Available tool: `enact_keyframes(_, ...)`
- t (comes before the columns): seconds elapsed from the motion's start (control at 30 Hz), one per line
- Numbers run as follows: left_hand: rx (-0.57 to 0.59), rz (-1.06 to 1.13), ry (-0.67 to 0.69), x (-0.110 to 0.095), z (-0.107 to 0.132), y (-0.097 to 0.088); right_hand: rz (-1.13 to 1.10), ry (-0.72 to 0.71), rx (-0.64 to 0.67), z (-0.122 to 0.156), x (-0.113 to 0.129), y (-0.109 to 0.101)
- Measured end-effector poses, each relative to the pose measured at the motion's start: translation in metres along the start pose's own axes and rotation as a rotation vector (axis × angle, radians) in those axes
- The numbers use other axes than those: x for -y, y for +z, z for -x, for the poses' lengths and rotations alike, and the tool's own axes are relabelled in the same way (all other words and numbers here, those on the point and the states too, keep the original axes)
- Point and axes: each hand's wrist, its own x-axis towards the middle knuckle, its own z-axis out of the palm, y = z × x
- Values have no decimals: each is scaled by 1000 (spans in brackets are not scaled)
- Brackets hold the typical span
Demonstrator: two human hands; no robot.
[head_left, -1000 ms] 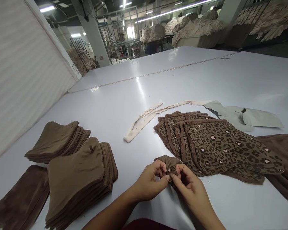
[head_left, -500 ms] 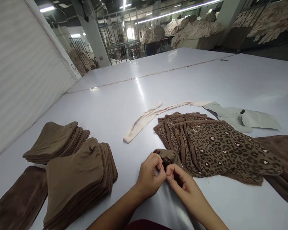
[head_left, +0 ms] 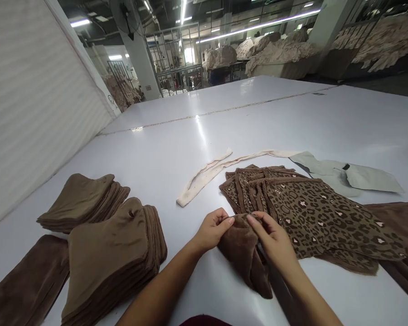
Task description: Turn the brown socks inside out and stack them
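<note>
My left hand [head_left: 213, 229] and my right hand [head_left: 274, 239] both pinch the top edge of a plain brown fabric piece [head_left: 245, 253] lying on the white table [head_left: 177, 149] in front of me. The piece spreads down between my wrists toward the near edge. Just right of my hands lies a fanned stack of leopard-print fabric pieces [head_left: 313, 213]. My right fingers are close to the stack's near-left corner.
Two stacks of plain brown cut pieces [head_left: 109, 253] sit at the left, with a darker brown piece [head_left: 23, 285] beside them. A cream fabric strip [head_left: 211, 174] and pale grey-green pieces [head_left: 347, 174] lie behind the leopard stack. Dark brown fabric [head_left: 401, 226] is at the right edge.
The bunched brown piece has been pulled open and spread flat toward me. Both hands moved slightly away from me and apart, still gripping its top edge.
</note>
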Motion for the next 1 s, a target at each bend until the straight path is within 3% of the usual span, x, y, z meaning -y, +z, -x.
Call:
enact_keyframes(0.13,-30,164,0,-20,19,-2,-192,88,8,5,5,-8)
enact_keyframes(0.27,66,368,36,-35,29,-8,-300,117,-32,15,17,-8)
enact_keyframes(0.37,112,389,47,-40,31,-11,-314,143,-22,21,26,-7)
enact_keyframes(0.5,68,393,15,-41,32,-13,-281,133,39,28,34,-7)
enact_keyframes(0.6,3,93,5,-42,34,-11,-332,218,155,30,39,-6)
enact_keyframes(0.7,-245,-404,188,-46,42,-5,-518,364,171,30,44,-1)
enact_keyframes(0.77,-317,-545,306,-50,49,2,-616,435,135,32,47,4)
enact_keyframes(0.9,-33,-405,223,-56,61,13,-615,383,98,42,49,10)
enact_keyframes(1.0,-31,-158,121,-58,61,15,-474,219,170,51,50,8)
